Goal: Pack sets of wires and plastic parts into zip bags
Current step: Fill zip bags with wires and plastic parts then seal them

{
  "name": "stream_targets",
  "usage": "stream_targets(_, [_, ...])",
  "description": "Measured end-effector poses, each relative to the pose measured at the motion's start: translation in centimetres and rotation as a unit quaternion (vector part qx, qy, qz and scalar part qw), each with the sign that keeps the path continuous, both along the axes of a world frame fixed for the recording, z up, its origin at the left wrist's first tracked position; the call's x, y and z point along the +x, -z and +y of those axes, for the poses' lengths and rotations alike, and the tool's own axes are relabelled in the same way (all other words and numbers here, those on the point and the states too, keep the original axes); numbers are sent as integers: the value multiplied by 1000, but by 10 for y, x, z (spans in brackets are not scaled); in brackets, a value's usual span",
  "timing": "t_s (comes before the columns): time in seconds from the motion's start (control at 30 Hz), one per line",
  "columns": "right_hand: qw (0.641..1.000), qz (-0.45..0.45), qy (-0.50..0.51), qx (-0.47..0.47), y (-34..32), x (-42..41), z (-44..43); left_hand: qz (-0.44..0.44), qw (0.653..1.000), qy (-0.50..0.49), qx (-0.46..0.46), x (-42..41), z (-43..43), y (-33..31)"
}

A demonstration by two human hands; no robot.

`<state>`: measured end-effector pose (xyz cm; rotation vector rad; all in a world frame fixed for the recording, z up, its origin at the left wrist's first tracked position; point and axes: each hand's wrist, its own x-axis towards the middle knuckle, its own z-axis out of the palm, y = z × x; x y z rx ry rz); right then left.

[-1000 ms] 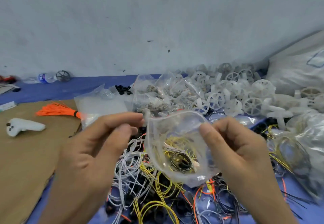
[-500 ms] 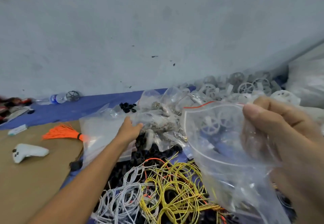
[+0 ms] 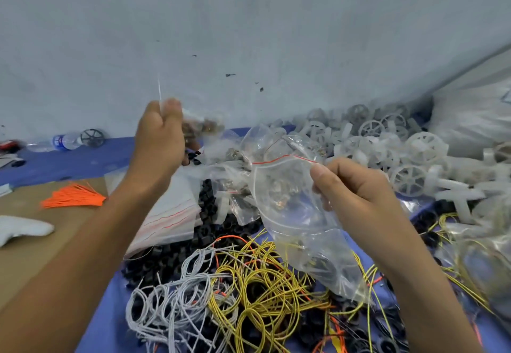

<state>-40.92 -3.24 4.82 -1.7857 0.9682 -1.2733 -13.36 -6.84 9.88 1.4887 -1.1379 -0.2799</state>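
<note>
My right hand (image 3: pixel 356 186) pinches the rim of a clear zip bag (image 3: pixel 293 214) with a red strip along its open mouth; the bag hangs over the wires with small parts in its bottom. My left hand (image 3: pixel 160 137) is raised and grips a small clear packet of brownish metal parts (image 3: pixel 204 125), blurred. Coils of yellow wire (image 3: pixel 262 283) and white wire (image 3: pixel 177 297) lie below on the blue cloth. Black plastic rings (image 3: pixel 207 206) are heaped between them and a stack of empty zip bags (image 3: pixel 171 214). White plastic wheels (image 3: pixel 387 145) are piled at the right.
Brown cardboard (image 3: pixel 41 242) covers the left, with an orange tassel of ties (image 3: pixel 72 197) and a white controller (image 3: pixel 22 228) on it. A water bottle (image 3: pixel 63 141) lies by the grey wall. Large clear bags (image 3: pixel 475 120) fill the far right.
My left hand has lifted from the pile of packets with a small packet of metal parts. My right hand has lowered the open zip bag toward the middle.
</note>
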Motion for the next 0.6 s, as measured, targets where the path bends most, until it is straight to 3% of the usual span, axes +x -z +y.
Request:
stream_targets(0.07, [1000,6,2,3,2,2,0,46,997,53,-10,-15,20,-21])
stream_targets(0.13, [1000,6,4,4,4,4,-1,27,993,118,-7,-34,39,-33])
stream_targets(0.3, [1000,-16,14,15,7,2,-3,-173,941,277,91,-72,66,-34])
stream_targets(0.43, [999,-34,22,20,9,-1,-5,-181,851,426,250,-83,71,-22])
stream_targets(0.5, [999,-37,23,16,9,-2,-7,-208,813,470,273,-81,69,-14])
stream_targets(0.53, [999,-39,23,13,10,-3,-7,-223,813,470,261,-79,67,-12])
stream_targets(0.6, [999,-43,20,11,10,-5,-7,-215,861,422,183,-69,57,-7])
